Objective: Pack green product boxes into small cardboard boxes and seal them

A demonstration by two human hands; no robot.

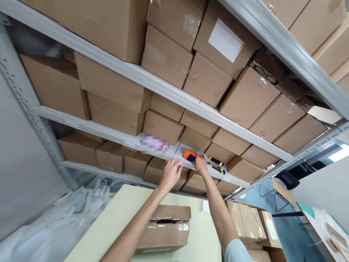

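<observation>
Blue sleeve (237,251); 2 black-yellow tools (217,168) beside right hand (200,163)

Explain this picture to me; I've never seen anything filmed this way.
There is no machine: these are a person's own bare hands, seen from a camera worn on the head, facing forward and down. The right hand grips an orange-and-blue object at a shelf. The left hand is nearby, apparently holding nothing. Two yellow-and-black tools lie on that shelf. Below, a cardboard box sits on a pale table.
</observation>
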